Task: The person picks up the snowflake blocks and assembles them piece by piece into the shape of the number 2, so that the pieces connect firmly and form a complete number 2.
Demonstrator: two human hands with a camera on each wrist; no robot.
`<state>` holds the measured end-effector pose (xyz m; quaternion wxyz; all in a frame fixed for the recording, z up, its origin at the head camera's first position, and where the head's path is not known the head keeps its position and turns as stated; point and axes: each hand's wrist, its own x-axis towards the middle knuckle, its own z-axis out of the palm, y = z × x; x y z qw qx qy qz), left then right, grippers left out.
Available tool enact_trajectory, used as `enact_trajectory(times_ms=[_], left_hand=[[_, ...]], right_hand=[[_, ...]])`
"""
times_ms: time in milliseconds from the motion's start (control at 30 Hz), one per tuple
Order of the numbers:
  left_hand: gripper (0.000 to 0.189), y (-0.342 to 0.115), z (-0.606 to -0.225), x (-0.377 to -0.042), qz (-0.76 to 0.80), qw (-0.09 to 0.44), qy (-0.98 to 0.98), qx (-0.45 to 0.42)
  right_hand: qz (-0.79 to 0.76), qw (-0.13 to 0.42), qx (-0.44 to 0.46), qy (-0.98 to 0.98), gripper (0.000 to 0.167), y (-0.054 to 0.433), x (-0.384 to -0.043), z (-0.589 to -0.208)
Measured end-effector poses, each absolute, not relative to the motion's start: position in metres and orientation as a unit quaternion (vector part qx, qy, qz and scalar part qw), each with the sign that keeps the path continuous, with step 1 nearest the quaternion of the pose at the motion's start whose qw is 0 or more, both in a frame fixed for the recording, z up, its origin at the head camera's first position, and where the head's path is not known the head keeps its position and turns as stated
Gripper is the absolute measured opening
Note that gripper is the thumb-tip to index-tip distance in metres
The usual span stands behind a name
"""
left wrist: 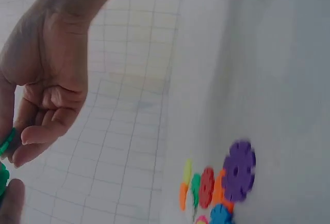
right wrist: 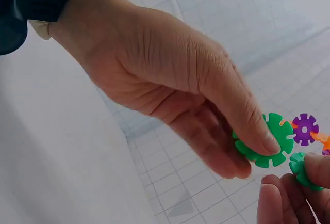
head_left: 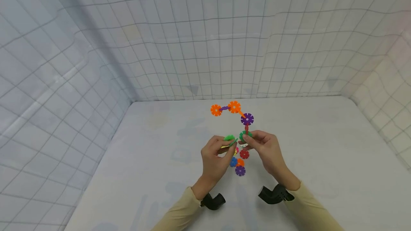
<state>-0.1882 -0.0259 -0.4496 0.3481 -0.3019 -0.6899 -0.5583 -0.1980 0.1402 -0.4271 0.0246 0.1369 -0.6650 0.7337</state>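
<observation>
My right hand (head_left: 269, 151) pinches a green notched plastic disc (right wrist: 278, 135) between thumb and fingers. From that disc a linked chain runs up and to the left: a red disc (head_left: 246, 128) seen edge-on, a purple disc (head_left: 247, 119), orange discs (head_left: 234, 107) and another purple one (head_left: 224, 108) edge-on. Just to the left, my left hand (head_left: 214, 158) pinches a second green disc (right wrist: 297, 168), tilted edge-on in the head view. A lighter green disc (head_left: 229, 138) shows at its fingers; how it is held is partly hidden. The two pinched green discs are close but look apart.
Loose discs lie on the white table (head_left: 154, 159) below the hands: red (head_left: 244, 154), blue (head_left: 233, 162), orange (head_left: 240, 163) and purple (left wrist: 240, 171), with a few more partly hidden. White grid-lined walls (head_left: 205, 45) stand at the back and sides.
</observation>
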Motion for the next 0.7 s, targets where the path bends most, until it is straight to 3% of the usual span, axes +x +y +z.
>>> enact_trajectory(times_ms=[300,700], left_hand=[[0.01,-0.022,-0.431,-0.176,-0.635,0.285,-0.677,-0.237],[0.016,-0.021,-0.437,-0.177,-0.629,0.317,-0.661,-0.257]], right_hand=[[0.733,0.023,0.119,-0.669,0.019,0.138,-0.197,-0.426],[0.741,0.02,0.106,-0.663,0.019,0.136,-0.197,-0.43]])
